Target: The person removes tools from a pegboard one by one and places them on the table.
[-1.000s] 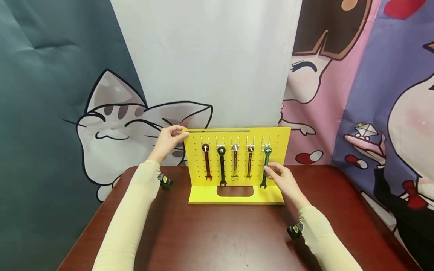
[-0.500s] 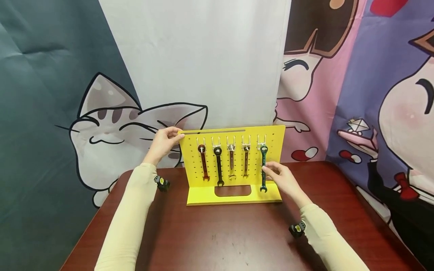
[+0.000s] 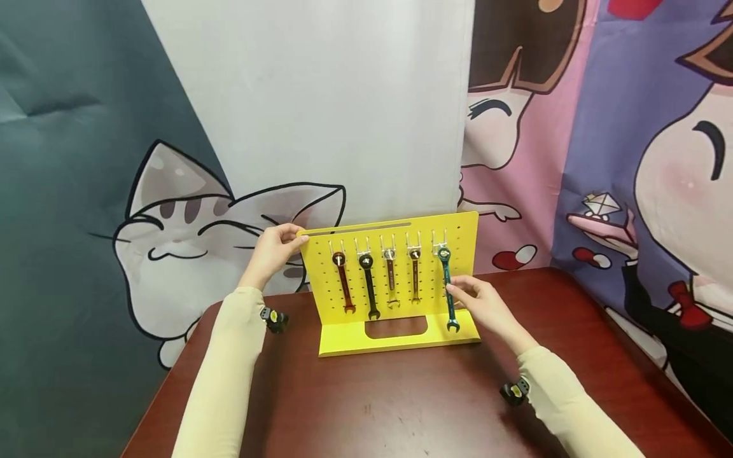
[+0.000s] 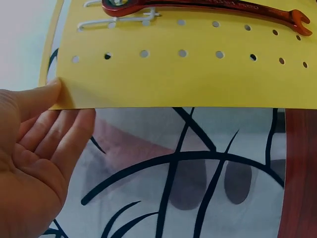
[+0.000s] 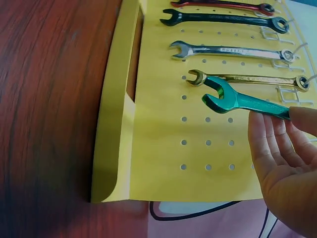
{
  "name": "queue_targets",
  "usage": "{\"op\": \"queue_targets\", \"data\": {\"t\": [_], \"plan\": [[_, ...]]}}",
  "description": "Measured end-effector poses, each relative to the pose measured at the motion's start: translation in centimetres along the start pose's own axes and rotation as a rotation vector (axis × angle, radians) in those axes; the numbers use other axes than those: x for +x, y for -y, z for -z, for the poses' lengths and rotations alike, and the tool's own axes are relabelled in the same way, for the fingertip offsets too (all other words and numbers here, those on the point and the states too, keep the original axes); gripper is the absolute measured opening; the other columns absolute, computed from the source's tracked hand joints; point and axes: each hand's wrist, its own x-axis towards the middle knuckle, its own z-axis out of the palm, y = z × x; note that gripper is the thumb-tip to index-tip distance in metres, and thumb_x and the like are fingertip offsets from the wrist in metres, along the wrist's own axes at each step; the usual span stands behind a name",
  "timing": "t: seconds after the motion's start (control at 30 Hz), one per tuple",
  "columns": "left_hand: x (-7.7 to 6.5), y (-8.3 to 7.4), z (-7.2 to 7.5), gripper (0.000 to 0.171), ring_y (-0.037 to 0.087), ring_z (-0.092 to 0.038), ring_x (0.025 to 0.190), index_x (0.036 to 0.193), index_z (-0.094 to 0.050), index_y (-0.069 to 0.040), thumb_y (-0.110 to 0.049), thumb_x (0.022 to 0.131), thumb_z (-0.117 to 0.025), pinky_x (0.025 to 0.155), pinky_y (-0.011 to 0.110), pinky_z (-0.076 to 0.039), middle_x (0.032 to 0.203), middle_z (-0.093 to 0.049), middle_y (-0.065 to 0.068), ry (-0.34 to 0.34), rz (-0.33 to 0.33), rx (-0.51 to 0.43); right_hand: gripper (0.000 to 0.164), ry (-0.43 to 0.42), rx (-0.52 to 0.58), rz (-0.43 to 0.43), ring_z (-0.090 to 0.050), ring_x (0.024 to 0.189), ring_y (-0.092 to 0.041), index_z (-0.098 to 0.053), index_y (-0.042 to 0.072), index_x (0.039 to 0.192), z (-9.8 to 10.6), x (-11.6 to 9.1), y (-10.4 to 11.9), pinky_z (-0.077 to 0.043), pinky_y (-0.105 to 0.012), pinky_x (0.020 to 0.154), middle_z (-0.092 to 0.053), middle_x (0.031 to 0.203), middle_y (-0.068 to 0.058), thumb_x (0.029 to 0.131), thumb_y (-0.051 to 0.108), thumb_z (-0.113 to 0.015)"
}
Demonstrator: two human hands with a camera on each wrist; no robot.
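Note:
A yellow pegboard stand [image 3: 464, 238] stands on the red-brown table [image 3: 401, 407]. Several wrenches hang from its hooks: a red wrench [image 3: 342, 283], a black wrench [image 3: 369, 286], a silver wrench [image 3: 390, 280], a gold wrench [image 3: 415, 277] and a green wrench [image 3: 448, 289]. My right hand [image 3: 478, 305] pinches the green wrench [image 5: 242, 100] at mid-shaft; its lower end is swung out from the board. My left hand [image 3: 276, 245] grips the board's top left corner [image 4: 67, 94], thumb in front and fingers behind.
Cartoon-printed cloth [image 3: 189, 222] hangs close behind the table. The board's base has a cut-out slot [image 3: 396, 327]. Bare table top lies in front of the stand. The table's right edge [image 3: 658, 362] runs diagonally.
The green wrench's lower end has swung down and to the right with my right hand. My left hand stays on the board's corner. The head view has shifted a little.

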Motion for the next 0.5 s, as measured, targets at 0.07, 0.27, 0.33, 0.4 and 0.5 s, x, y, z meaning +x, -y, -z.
{"op": "queue_targets", "data": {"t": [0.07,0.27,0.33,0.4,0.5], "plan": [[-0.34,0.04,0.05,0.027,0.03,-0.07,0.1,0.117,-0.067,0.003,-0.018,0.1,-0.066,0.09,0.04,-0.06,0.107,-0.071,0.019,0.0,0.004,0.011,0.04,0.003,-0.026,0.023,-0.069,0.093,-0.026,-0.062,-0.005,0.126,0.03,0.07,0.03,-0.062,-0.046,0.084,-0.068,0.111,-0.019,0.103,0.027,-0.062],[-0.61,0.44,-0.33,0.028,0.029,-0.069,0.099,0.118,-0.067,0.002,-0.02,0.101,-0.066,0.09,0.041,-0.06,0.107,-0.071,0.018,0.006,0.008,0.005,0.039,0.008,-0.012,-0.017,-0.068,0.09,-0.024,-0.063,-0.003,0.126,0.02,-0.45,-0.07,-0.062,-0.044,0.083,-0.068,0.108,-0.016,0.103,0.028,-0.063],[-0.62,0.49,-0.38,0.029,0.029,-0.069,0.099,0.118,-0.067,0.001,-0.022,0.101,-0.066,0.091,0.041,-0.06,0.108,-0.071,0.018,0.024,0.02,0.013,0.039,0.013,-0.004,-0.027,-0.067,0.088,-0.023,-0.062,-0.004,0.127,0.07,-0.67,-0.05,-0.062,-0.044,0.083,-0.068,0.108,-0.017,0.103,0.027,-0.063],[-0.43,0.36,-0.15,0.029,0.029,-0.07,0.101,0.119,-0.067,0.001,-0.023,0.101,-0.065,0.091,0.042,-0.059,0.11,-0.071,0.018,0.043,0.014,0.03,0.039,0.005,0.011,-0.023,-0.068,0.086,-0.021,-0.062,-0.004,0.126,0.06,-0.74,0.18,-0.062,-0.045,0.084,-0.068,0.108,-0.017,0.102,0.027,-0.063],[0.1,-0.09,0.32,0.026,0.031,-0.069,0.101,0.117,-0.067,0.0,-0.021,0.101,-0.065,0.091,0.045,-0.059,0.11,-0.071,0.019,0.065,0.002,0.054,0.04,0.004,0.039,-0.002,-0.068,0.086,-0.021,-0.062,-0.005,0.127,0.09,-0.76,0.6,-0.062,-0.044,0.085,-0.069,0.109,-0.018,0.102,0.026,-0.063]]}}
